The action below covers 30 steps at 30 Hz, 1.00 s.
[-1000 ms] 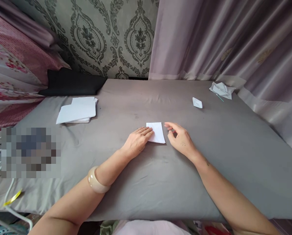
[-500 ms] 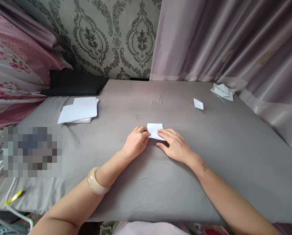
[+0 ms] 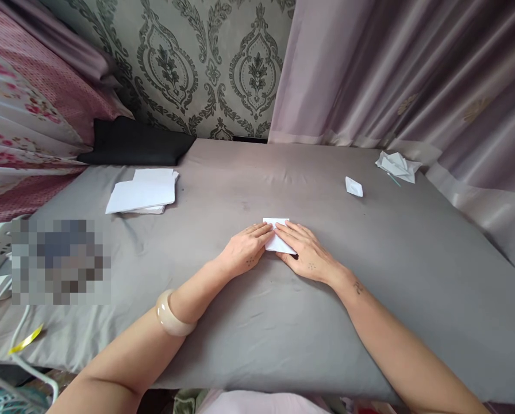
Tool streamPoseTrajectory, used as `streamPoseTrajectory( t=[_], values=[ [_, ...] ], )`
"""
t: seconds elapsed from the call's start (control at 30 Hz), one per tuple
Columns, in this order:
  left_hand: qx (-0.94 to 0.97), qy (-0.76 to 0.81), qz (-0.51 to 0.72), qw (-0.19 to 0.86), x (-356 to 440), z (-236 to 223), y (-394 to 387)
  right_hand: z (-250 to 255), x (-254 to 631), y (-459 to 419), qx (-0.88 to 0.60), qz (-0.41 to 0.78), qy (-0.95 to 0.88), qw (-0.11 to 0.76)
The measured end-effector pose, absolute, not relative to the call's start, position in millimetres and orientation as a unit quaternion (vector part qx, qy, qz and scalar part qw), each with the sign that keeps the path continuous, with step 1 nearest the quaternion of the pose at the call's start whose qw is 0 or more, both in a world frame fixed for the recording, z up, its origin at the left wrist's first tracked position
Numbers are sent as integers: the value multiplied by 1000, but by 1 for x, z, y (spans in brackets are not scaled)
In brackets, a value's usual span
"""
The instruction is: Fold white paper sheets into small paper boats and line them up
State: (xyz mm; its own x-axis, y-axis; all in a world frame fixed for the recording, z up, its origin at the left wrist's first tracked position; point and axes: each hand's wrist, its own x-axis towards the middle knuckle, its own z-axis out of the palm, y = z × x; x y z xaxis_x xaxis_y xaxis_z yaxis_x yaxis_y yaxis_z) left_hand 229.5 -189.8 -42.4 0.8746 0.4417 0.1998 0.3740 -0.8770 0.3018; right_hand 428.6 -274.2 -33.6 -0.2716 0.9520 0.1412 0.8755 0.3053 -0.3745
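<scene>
A small folded sheet of white paper point(image 3: 279, 244) lies flat on the grey cloth in front of me. My left hand point(image 3: 249, 246) rests on its left side, fingers stretched out and pressing down. From the right, my right hand point(image 3: 304, 250) lies across the paper with its fingers extended flat and the thumb at the near edge. The fingertips of both hands almost meet over the paper's middle. Part of the paper is hidden under the fingers.
A stack of white paper point(image 3: 143, 192) lies at the left. Toward the right sit a folded paper piece point(image 3: 354, 187) and a pile of folded papers point(image 3: 398, 165). Black fabric point(image 3: 137, 141) lies at the back left. White cables point(image 3: 27, 368) and a blurred-out object are at the near left.
My left hand has gone from pinching the paper's left edge to lying flat on it. My right fingers have spread further over the paper. The whole view has shifted slightly.
</scene>
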Motion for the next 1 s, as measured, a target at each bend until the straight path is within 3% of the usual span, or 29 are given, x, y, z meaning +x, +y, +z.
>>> streamPoseTrajectory(
  t=[0.27,0.57,1.0],
  values=[
    [947,241,170,130,227,-34,-193,-33,428,-278,-581,87,-784,200],
    [843,409,249,244,238,-36,-193,-39,432,-266,-632,130,-685,337],
    [791,482,261,272,252,-45,-187,-45,433,-248,-714,136,-602,330]
  ],
)
